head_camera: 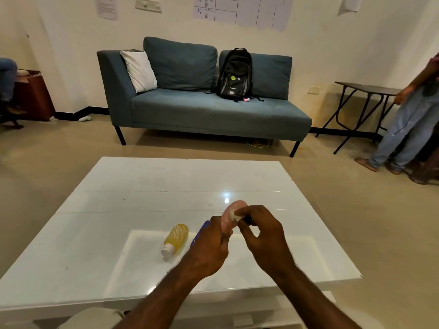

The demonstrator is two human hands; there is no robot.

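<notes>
Head camera, single view. Gripping pink bottle (234, 208) in left hand (209, 248), fingers curled tight round lower half, upper end sticking out above thumb. Pinching at white smear on side of bottle with right hand (263, 236), thumb and forefinger closed together, other fingers loosely bent; small dark bit at those fingertips, can't tell what. Both hands raised just above near-right part of white table (142, 186), bottle off the surface. Lying on table just left of left hand: yellow bottle (177, 237), on its side, white cap toward camera. Between that and left hand, partly hidden behind knuckles: blue tube (200, 231); can't tell if touching the hand. Further back across floor: blue sofa (202, 110) with black backpack (235, 74) and white cushion (140, 70). Far right: person in jeans (408, 119) beside dark folding table (365, 89).
</notes>
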